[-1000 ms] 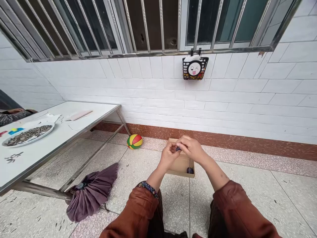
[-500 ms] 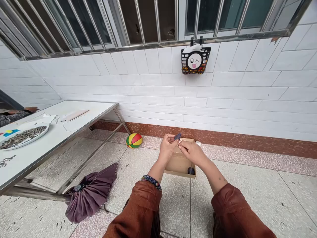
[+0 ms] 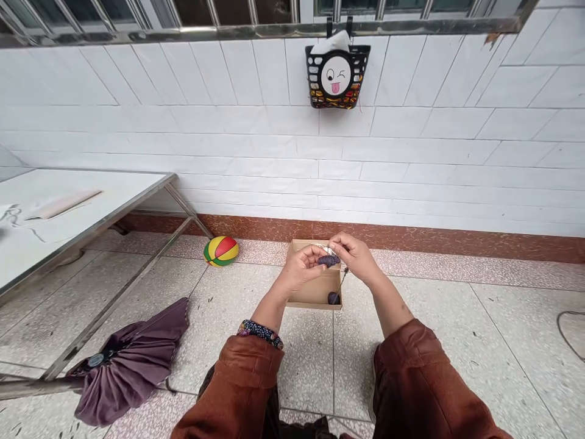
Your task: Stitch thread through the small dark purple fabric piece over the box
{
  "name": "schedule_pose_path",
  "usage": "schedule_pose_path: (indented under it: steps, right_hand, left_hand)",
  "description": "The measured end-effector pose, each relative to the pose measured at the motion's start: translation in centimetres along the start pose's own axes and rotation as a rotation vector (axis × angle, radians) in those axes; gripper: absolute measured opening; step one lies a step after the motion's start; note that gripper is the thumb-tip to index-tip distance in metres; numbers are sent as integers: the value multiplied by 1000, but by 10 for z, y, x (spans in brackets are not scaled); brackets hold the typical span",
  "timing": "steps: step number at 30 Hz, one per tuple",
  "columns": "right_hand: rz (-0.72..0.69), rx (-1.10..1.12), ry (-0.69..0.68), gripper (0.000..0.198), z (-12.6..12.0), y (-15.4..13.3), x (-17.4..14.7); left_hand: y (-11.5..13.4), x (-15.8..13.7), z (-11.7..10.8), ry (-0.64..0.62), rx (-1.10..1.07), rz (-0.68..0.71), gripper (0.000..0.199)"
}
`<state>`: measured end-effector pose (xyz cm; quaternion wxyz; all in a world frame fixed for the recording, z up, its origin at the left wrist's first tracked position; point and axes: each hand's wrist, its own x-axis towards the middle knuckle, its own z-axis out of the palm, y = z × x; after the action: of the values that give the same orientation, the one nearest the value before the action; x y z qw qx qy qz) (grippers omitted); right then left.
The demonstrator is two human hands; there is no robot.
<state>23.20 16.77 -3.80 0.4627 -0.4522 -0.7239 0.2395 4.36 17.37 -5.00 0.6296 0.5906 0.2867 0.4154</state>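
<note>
My left hand point(image 3: 301, 267) is closed around the end of a small purple bundle of wound yarn point(image 3: 328, 261). Just to its right, my right hand point(image 3: 353, 256) pinches a thin strand that runs down to the bundle. Both hands are held over an open cardboard box point(image 3: 307, 297). A dark ball of yarn point(image 3: 333, 298) lies in the box's front right corner, and a dark strand point(image 3: 342, 281) rises from it towards my right hand. Something whitish behind the fingers is too hidden to make out.
A striped ball point(image 3: 221, 251) rests on the floor by the wall. Left of me, a folded purple umbrella point(image 3: 137, 366) lies beside a white table point(image 3: 114, 189). A black basket point(image 3: 337, 76) hangs from the window bars. A thin cable point(image 3: 561, 323) lies far right.
My view has tilted down and shifted right. The right hand has moved apart from the left, drawing up a strand, and the purple bundle now lies level in my left fingers.
</note>
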Motion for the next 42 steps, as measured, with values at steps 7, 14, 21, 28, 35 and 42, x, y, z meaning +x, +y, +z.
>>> schedule_pose_path:
  steps: [7, 14, 21, 28, 35, 42]
  right_hand:
    - [58, -108, -87, 21, 22, 25, -15]
    - [-85, -243, -285, 18, 18, 3, -24]
    - [-106, -76, -166, 18, 3, -21, -16]
    - [59, -69, 25, 18, 8, 5, -15]
    - [44, -168, -123, 16, 18, 24, -28]
    - [-64, -182, -275, 22, 16, 6, -32]
  left_hand:
    - [-10, 7, 7, 231, -181, 63, 29]
    - [-16, 8, 0, 411, -34, 45, 23]
    - [-14, 4, -3, 257, 45, 41, 27]
    - [-9, -3, 6, 71, -130, -34, 27]
    - [-10, 0, 10, 207, -302, -57, 30]
    - [-16, 5, 6, 335, -230, -12, 25]
